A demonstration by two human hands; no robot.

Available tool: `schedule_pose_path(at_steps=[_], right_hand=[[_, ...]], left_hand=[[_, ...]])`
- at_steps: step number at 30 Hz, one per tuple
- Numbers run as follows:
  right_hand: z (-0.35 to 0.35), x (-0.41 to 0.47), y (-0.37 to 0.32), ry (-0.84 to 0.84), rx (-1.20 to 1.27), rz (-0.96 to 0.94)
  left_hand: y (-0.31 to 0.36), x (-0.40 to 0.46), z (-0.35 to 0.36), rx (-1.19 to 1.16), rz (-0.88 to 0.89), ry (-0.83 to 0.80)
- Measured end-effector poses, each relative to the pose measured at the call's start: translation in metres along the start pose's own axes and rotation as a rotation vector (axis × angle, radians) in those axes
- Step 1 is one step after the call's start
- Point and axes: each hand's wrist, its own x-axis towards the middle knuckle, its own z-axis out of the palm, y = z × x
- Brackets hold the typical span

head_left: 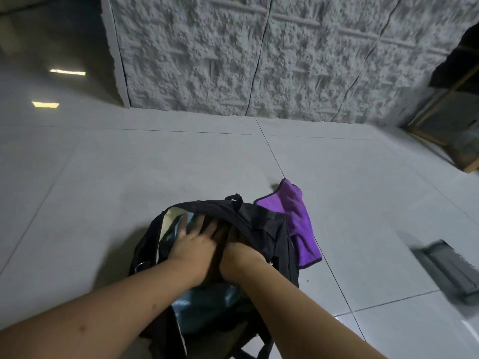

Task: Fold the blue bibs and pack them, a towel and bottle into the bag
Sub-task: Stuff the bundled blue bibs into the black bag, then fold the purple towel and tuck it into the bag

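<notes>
A black bag [261, 224] lies open on the grey tiled floor in front of me. Both my hands reach into its mouth. My left hand [193, 242] lies flat with fingers spread on blue bib fabric [181, 229] inside the bag. My right hand [239, 255] is pushed deeper under the bag's black upper flap, so its fingers are hidden. More blue fabric [204, 301] shows between my forearms. A purple towel [298, 218] lies on the floor against the bag's right side. No bottle is in view.
A rough white textured wall [259, 55] stands beyond the floor tiles. A wooden-framed dark structure [451, 130] sits at the far right. A dark grey flat object [451, 268] lies on the floor at the right edge.
</notes>
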Motion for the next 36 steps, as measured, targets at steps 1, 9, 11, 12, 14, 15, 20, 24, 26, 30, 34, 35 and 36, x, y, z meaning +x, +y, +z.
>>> schedule_pose_path(at_steps=[1, 9, 11, 12, 14, 15, 20, 24, 26, 30, 34, 35, 36], right_hand=[[0.004, 0.009, 0.005, -0.027, -0.016, 0.021], [0.025, 0.041, 0.056, -0.032, 0.091, -0.078], [0.024, 0.042, 0.056, -0.05, 0.089, -0.11], [0.021, 0.037, 0.052, -0.092, 0.024, -0.134], [0.01, 0.026, 0.04, -0.116, -0.063, -0.156], [0.003, 0.018, 0.033, -0.114, -0.085, -0.156], [-0.031, -0.027, 0.007, 0.078, 0.061, -0.197], [-0.066, -0.058, 0.025, 0.363, 0.616, -0.323], [-0.077, -0.061, 0.049, 0.487, 0.952, -0.255], [-0.069, -0.017, 0.121, 0.771, 0.896, 0.035], [-0.043, 0.04, 0.186, 0.639, 0.693, 0.268], [-0.035, 0.053, 0.196, 0.609, 0.64, 0.286], [-0.027, 0.068, 0.204, 0.576, 0.581, 0.294]], left_hand=[[-0.002, 0.001, 0.008, -0.019, -0.013, 0.005], [-0.02, 0.004, 0.04, -0.561, -0.248, -0.169], [-0.022, 0.003, 0.034, -0.594, -0.252, -0.172], [-0.021, 0.002, 0.03, -0.52, -0.233, -0.203], [-0.016, 0.0, 0.02, -0.325, -0.21, -0.271], [-0.012, -0.002, 0.015, -0.25, -0.208, -0.261], [0.007, -0.015, -0.01, -0.353, -0.12, 0.022], [0.029, -0.035, -0.046, -0.328, -0.008, 0.264], [0.035, -0.036, -0.053, -0.364, 0.053, 0.388], [0.038, -0.031, -0.055, -0.499, 0.059, 0.488], [0.037, -0.024, -0.04, -0.549, 0.052, 0.534], [0.037, -0.023, -0.036, -0.541, 0.044, 0.532], [0.037, -0.02, -0.03, -0.528, 0.043, 0.54]])
